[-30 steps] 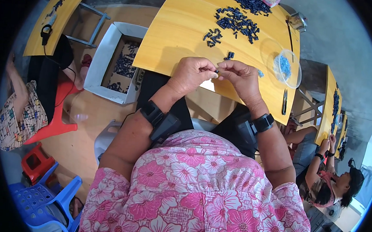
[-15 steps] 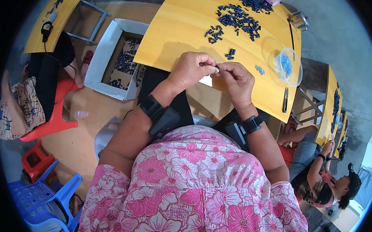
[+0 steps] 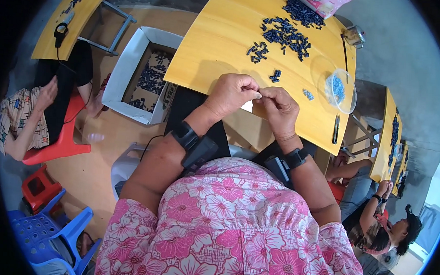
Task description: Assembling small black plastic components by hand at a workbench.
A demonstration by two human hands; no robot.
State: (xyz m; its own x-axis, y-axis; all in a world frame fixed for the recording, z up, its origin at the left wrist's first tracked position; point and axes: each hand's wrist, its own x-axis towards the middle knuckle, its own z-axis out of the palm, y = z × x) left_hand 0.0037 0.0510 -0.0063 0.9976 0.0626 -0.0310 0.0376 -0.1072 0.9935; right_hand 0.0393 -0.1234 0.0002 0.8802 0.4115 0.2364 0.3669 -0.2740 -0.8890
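Observation:
My left hand [image 3: 231, 95] and my right hand [image 3: 280, 108] meet over the near edge of the yellow table [image 3: 219, 44], fingertips pinched together. Whatever they hold between them is too small and hidden to name. Just beyond my fingers lie a few small black plastic pieces [image 3: 275, 76]. A little pile of pale blue bits [image 3: 308, 94] rests to their right. Farther off are a small cluster of black pieces [image 3: 257, 52] and larger heaps of them [image 3: 286, 37]. Blue bits [image 3: 338, 88] also fill part of a clear round tub [image 3: 348, 105].
Black-handled tweezers [image 3: 335, 129] lie at the right table edge, near a metal can [image 3: 354, 36] and a thin dark rod [image 3: 345, 52]. A white box [image 3: 115, 86] with black pieces stands left. Co-workers sit on both sides; a blue chair [image 3: 49, 233] is lower left.
The view has shifted slightly, so the table appears lower and farther right. My hands stay pinched together. The person at left has raised a hand.

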